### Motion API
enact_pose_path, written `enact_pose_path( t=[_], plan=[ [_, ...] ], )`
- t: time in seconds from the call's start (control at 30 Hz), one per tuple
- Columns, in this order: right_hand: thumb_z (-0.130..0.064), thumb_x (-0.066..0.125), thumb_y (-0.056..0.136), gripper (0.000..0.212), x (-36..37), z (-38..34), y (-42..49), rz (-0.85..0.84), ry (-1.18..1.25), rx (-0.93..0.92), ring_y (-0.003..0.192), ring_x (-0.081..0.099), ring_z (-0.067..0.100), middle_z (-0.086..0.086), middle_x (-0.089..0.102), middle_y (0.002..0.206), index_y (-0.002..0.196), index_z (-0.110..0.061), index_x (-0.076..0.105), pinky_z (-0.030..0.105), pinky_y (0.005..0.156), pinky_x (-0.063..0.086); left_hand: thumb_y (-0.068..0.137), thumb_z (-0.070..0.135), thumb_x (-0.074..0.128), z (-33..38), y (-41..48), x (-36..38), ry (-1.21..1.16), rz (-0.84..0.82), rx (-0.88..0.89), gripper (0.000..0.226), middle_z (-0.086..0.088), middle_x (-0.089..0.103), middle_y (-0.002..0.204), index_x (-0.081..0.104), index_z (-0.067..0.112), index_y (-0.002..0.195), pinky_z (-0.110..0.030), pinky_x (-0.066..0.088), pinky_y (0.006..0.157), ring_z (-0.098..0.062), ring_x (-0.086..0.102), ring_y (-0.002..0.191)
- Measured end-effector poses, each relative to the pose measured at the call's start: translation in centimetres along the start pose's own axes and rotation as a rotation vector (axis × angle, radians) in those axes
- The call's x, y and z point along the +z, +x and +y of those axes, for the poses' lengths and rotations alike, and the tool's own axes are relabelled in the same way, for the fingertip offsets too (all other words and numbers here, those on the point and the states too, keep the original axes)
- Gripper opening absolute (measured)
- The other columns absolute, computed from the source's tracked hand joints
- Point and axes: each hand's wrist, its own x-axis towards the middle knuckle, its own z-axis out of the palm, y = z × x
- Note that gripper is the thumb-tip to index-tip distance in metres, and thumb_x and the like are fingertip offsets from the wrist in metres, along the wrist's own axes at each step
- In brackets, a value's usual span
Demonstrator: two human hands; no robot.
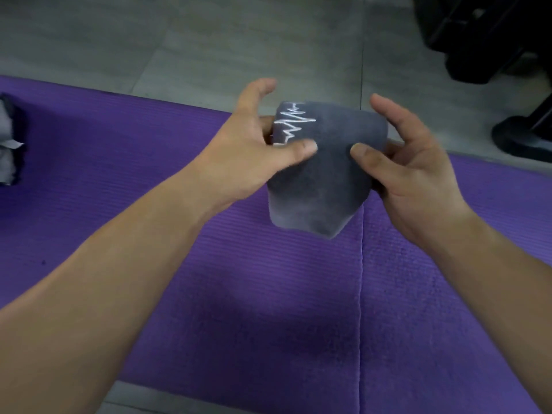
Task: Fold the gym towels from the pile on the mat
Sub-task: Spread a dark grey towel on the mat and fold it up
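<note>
A dark grey gym towel with a white zigzag line stitched near its top left is folded small and held in the air above the purple mat. My left hand pinches its left edge, thumb on top and fingers behind. On the other edge my right hand pinches it the same way, thumb on the front. The towel's lower corner hangs free. More grey towel fabric lies on the mat at the far left edge, mostly cut off by the frame.
The mat lies on a grey tiled floor, and its far edge runs just behind my hands. Black gym equipment stands at the top right, with a black foot near the mat's right end.
</note>
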Motion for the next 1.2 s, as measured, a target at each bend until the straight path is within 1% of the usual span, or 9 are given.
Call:
enact_pose_path(
  t=[0.17, 0.3, 0.43, 0.57, 0.7, 0.83, 0.93, 1.0, 1.2],
  plan=[
    [-0.024, 0.093, 0.066, 0.103, -0.5, -0.4, -1.3, -0.173, -0.679, 0.068, 0.113, 0.06, -0.003, -0.02, 0.056, 0.132, 0.151, -0.034, 0.036, 0.019, 0.091, 0.054, 0.065, 0.028, 0.093, 0.2, -2.0, -0.2, 0.694, -0.124, 0.047, 0.099, 0.015, 0.06, 0.121, 0.037, 0.035, 0.147, -0.03, 0.053, 0.093, -0.004, 0.061, 0.106],
    [-0.04, 0.086, 0.071, 0.069, 0.0, -1.0, -3.6, -0.243, -1.046, 0.07, 0.089, 0.059, -0.007, -0.023, 0.062, 0.112, 0.131, -0.039, 0.052, 0.011, 0.068, 0.046, 0.068, 0.036, 0.089, 0.2, -3.5, -0.1, 0.833, -0.137, 0.085, 0.066, 0.016, 0.067, 0.101, 0.058, 0.036, 0.126, -0.025, 0.053, 0.078, -0.001, 0.063, 0.091],
    [-0.041, 0.083, 0.071, 0.029, -0.7, -3.3, -4.5, -0.392, -0.923, 0.187, 0.075, 0.068, 0.013, -0.005, 0.072, 0.083, 0.094, -0.028, 0.071, 0.036, 0.066, 0.056, 0.061, 0.057, 0.079, 1.2, -5.3, -0.7, 0.859, -0.213, 0.055, 0.043, 0.015, 0.057, 0.098, 0.066, 0.04, 0.099, -0.023, 0.049, 0.076, -0.001, 0.057, 0.088],
    [-0.047, 0.087, 0.069, 0.048, -1.7, -2.6, -3.0, -0.489, -0.579, 0.418, 0.088, 0.068, 0.039, 0.02, 0.073, 0.096, 0.097, -0.009, 0.074, 0.043, 0.076, 0.059, 0.065, 0.054, 0.083, 0.3, -3.7, -1.1, 0.519, -0.331, -0.129, 0.044, 0.005, 0.068, 0.085, 0.068, 0.025, 0.094, -0.031, 0.051, 0.073, -0.005, 0.063, 0.079],
    [-0.051, 0.088, 0.058, 0.082, -2.3, 4.2, 1.1, -0.281, -0.308, 0.659, 0.091, 0.062, 0.03, 0.022, 0.067, 0.105, 0.117, 0.0, 0.067, 0.04, 0.079, 0.056, 0.077, 0.053, 0.08, -6.1, 0.8, 0.4, 0.181, -0.022, -0.358, 0.05, 0.008, 0.072, 0.097, 0.061, 0.023, 0.111, -0.029, 0.053, 0.069, -0.005, 0.07, 0.083],
    [-0.029, 0.08, 0.083, 0.038, -1.9, 10.7, 4.3, -0.086, -0.275, 0.696, 0.103, 0.07, 0.029, 0.017, 0.074, 0.111, 0.113, -0.008, 0.07, 0.045, 0.096, 0.057, 0.08, 0.057, 0.077, -11.7, 3.4, 1.6, 0.127, 0.167, -0.454, 0.065, 0.002, 0.064, 0.114, 0.049, 0.02, 0.127, -0.031, 0.056, 0.084, -0.01, 0.066, 0.097],
    [-0.026, 0.078, 0.087, 0.022, -1.5, 13.5, 5.6, 0.072, -0.304, 0.625, 0.094, 0.072, 0.026, 0.007, 0.074, 0.098, 0.103, -0.014, 0.071, 0.035, 0.076, 0.06, 0.075, 0.062, 0.077, -13.3, 4.4, 1.7, 0.262, 0.226, -0.455, 0.065, 0.004, 0.065, 0.109, 0.055, 0.018, 0.118, -0.032, 0.054, 0.086, -0.01, 0.065, 0.095],
    [-0.033, 0.077, 0.087, 0.027, -1.0, 13.9, 5.9, 0.179, -0.387, 0.53, 0.083, 0.069, 0.016, 0.001, 0.07, 0.099, 0.109, -0.019, 0.067, 0.028, 0.065, 0.057, 0.072, 0.069, 0.073, -13.2, 4.4, 1.3, 0.348, 0.211, -0.433, 0.06, 0.004, 0.071, 0.1, 0.065, 0.018, 0.102, -0.032, 0.056, 0.078, -0.014, 0.069, 0.089],
    [-0.069, 0.076, 0.063, 0.082, -0.2, 13.0, 2.5, 0.209, -0.417, 0.548, 0.097, 0.071, 0.017, -0.002, 0.067, 0.117, 0.129, -0.026, 0.056, 0.04, 0.082, 0.062, 0.081, 0.041, 0.081, -13.8, 1.7, 0.3, 0.288, -0.024, -0.42, 0.025, 0.007, 0.076, 0.083, 0.071, 0.019, 0.089, -0.024, 0.052, 0.063, -0.008, 0.073, 0.076]
  ],
)
